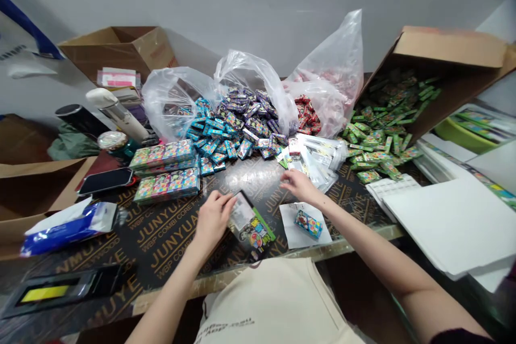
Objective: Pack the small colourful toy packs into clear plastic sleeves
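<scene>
With fingers pinched at its upper left edge, my left hand (pixel 213 217) holds a printed plastic bag (pixel 253 228), part clear and part black and green, low over the dark table. My right hand (pixel 300 187) is partly curled, its fingers apart and nothing visible in them. It hovers at the near left edge of a pile of clear plastic bags (pixel 320 158). A small red-and-white box (pixel 294 146) rests on that pile. Below my right wrist, a small blue box (pixel 308 224) lies on a white paper sheet (pixel 288 231).
Heaps of blue boxes (pixel 209 134), purple boxes (pixel 258 113), red boxes (pixel 307 117) and green boxes (pixel 379 140) line the back. Wrapped box stacks (pixel 167 185), a phone (pixel 105 180) and bottles (pixel 121 115) stand left. White sheets (pixel 447 215) lie right, near an open carton (pixel 447 48).
</scene>
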Demonstrator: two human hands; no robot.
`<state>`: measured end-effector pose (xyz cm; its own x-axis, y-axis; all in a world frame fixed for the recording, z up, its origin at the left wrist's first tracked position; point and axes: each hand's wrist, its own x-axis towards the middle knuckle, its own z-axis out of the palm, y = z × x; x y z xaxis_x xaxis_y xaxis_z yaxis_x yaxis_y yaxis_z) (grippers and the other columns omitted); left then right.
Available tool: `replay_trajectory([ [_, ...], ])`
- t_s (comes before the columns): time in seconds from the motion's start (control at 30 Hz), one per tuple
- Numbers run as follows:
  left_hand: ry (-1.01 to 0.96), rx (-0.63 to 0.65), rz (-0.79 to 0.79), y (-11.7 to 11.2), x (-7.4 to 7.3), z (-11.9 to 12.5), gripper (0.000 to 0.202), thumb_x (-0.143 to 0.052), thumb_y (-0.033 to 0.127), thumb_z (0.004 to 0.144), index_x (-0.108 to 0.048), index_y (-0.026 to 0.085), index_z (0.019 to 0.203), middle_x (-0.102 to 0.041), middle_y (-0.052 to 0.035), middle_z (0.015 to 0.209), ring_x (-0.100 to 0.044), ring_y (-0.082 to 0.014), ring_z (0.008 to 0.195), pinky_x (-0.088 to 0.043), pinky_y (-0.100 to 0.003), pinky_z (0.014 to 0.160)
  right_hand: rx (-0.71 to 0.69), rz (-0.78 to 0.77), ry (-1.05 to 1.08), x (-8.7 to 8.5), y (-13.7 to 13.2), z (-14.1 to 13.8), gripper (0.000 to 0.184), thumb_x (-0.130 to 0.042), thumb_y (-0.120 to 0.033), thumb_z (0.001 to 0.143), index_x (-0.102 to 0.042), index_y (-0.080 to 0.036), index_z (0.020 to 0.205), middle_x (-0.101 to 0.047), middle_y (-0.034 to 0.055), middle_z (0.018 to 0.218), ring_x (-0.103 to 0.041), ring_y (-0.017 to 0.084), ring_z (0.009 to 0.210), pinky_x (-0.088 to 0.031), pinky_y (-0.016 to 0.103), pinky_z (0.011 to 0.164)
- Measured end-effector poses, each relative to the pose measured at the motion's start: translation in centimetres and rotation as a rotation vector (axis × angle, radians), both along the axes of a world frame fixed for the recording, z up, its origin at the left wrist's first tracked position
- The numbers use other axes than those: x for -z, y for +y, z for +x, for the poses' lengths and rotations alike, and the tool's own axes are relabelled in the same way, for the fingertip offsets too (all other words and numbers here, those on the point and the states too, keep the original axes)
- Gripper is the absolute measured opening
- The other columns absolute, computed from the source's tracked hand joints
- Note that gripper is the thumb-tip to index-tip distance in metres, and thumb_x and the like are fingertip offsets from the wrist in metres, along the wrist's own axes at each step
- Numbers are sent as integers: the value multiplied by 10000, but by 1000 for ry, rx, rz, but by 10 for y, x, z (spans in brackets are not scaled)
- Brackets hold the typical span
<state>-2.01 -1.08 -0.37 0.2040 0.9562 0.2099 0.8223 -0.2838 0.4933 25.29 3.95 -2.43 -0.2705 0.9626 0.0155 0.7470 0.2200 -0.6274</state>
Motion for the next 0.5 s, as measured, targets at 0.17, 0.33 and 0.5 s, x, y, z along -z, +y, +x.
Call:
replay_trajectory([
  [0.17, 321, 237, -21, -3, 20, -15, 568, -697, 439, 621, -556, 219, 1126, -474, -136, 1198, -366, -344, 1145, -221, -517, 970, 57, -50, -153, 46, -25, 28, 97, -681, -160, 644, -588, -163, 672, -536, 32, 723, -499, 181, 739, -332, 261, 649],
  [0.33, 340, 630, -314, -2, 36, 26, 681, -768, 465, 472, -530, 242, 1071, -515, -72, 1063, -464, -272, 984, -327, -383, 841, 78, -21, -169, 65, -37, 19, 82, -617, -118, 691, -558, -164, 658, -519, 17, 721, -486, 162, 727, -327, 255, 656],
  [0.5, 348, 699, -369, 7, 32, 41, 511, -777, 274, 502, -514, 208, 936, -562, -34, 903, -519, -226, 862, -355, -283, 715, 51, 3, -155, 67, -41, 18, 95, -550, -85, 725, -533, -170, 685, -518, 17, 752, -474, 152, 739, -328, 252, 675],
])
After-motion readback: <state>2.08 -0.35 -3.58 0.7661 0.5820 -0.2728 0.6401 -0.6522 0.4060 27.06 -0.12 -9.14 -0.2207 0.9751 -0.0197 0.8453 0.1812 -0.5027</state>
